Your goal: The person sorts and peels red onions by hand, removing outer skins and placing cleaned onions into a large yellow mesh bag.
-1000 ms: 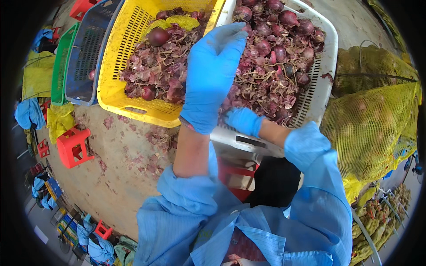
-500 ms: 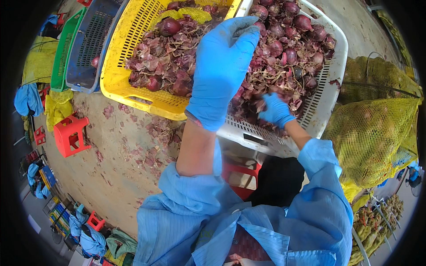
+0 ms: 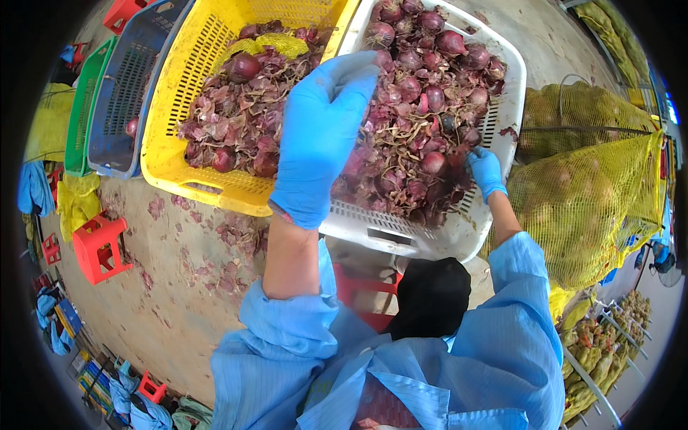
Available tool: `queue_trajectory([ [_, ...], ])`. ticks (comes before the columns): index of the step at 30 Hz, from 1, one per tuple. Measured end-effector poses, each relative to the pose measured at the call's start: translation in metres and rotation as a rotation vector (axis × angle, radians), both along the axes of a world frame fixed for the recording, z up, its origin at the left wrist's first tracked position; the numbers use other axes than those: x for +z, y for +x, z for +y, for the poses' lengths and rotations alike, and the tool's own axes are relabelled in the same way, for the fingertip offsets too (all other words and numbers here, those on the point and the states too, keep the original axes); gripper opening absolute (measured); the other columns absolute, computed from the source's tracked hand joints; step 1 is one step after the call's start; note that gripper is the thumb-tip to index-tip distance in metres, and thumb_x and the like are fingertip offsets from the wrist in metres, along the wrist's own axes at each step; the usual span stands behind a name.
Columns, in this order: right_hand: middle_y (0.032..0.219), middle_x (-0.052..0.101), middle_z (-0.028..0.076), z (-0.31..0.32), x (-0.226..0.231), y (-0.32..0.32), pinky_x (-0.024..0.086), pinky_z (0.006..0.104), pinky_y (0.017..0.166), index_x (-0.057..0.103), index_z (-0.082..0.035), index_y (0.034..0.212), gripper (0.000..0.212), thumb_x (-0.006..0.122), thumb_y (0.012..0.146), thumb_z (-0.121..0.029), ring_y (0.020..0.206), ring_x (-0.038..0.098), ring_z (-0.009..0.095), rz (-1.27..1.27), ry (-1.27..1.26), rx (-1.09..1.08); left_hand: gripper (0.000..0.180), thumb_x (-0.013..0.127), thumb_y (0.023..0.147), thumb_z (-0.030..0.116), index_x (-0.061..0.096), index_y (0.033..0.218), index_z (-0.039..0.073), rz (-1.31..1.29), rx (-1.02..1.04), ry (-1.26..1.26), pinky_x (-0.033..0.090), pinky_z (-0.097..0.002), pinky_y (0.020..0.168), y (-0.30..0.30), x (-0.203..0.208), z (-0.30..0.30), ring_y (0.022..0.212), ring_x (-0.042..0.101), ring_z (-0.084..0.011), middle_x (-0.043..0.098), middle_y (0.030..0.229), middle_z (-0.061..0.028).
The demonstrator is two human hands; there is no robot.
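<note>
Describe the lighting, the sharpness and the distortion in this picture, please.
Head view: bright, even daylight with only soft shadows; no strong glare. The left hand, the right hand and the red onions are sharp. Fisheye bending curves the white crate and the yellow crate; black corners frame the round picture.

Left hand (image 3: 320, 136): raised farther over the seam between yellow crate (image 3: 168, 168) and white crate (image 3: 502, 107), fingertips now bent down toward the red onions (image 3: 423, 86); right hand (image 3: 485, 170): moved from the white crate's near rim, under the left forearm, out to its right side, now among onions by the right wall.
</note>
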State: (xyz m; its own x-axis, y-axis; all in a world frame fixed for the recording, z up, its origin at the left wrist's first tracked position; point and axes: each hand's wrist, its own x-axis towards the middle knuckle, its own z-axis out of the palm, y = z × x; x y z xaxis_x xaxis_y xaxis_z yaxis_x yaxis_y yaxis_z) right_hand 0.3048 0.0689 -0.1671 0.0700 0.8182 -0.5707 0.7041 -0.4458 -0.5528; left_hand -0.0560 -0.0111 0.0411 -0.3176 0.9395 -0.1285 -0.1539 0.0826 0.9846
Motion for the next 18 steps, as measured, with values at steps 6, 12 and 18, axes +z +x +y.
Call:
queue_trajectory([
  [6,0.117,0.062,0.017,0.012,0.021,-0.013,0.055,0.04,0.079,0.043,-0.016,0.142,0.065,0.07,0.083,-0.016,0.092,0.066,0.033,-0.662,0.776,0.486,0.029,0.056,0.096,0.014,0.063,0.122,0.002,0.012,-0.001,-0.062,0.047,-0.0263,0.09,0.004,0.004,-0.001,0.099,0.064,-0.0126,0.069,0.11,-0.008],
  [12,0.116,0.064,0.021,0.0,-0.002,-0.066,0.052,0.0446,0.088,0.052,-0.014,0.134,0.07,0.079,0.073,-0.035,0.108,0.062,0.036,-0.621,0.102,0.671,0.031,0.057,0.095,0.011,0.061,0.123,-0.002,0.081,-0.033,-0.033,0.046,-0.0249,0.091,0.008,0.003,-0.001,0.102,0.062,-0.0125,0.068,0.111,-0.008],
  [18,0.111,0.067,0.019,-0.003,-0.036,-0.07,0.051,0.0387,0.09,0.055,-0.004,0.129,0.066,0.079,0.073,-0.031,0.103,0.065,0.03,-0.222,0.031,0.427,0.032,0.064,0.093,0.016,0.062,0.12,-0.002,-0.027,-0.026,-0.001,0.049,-0.0225,0.075,0.014,-0.008,-0.001,0.085,0.058,-0.006,0.066,0.099,-0.0027],
])
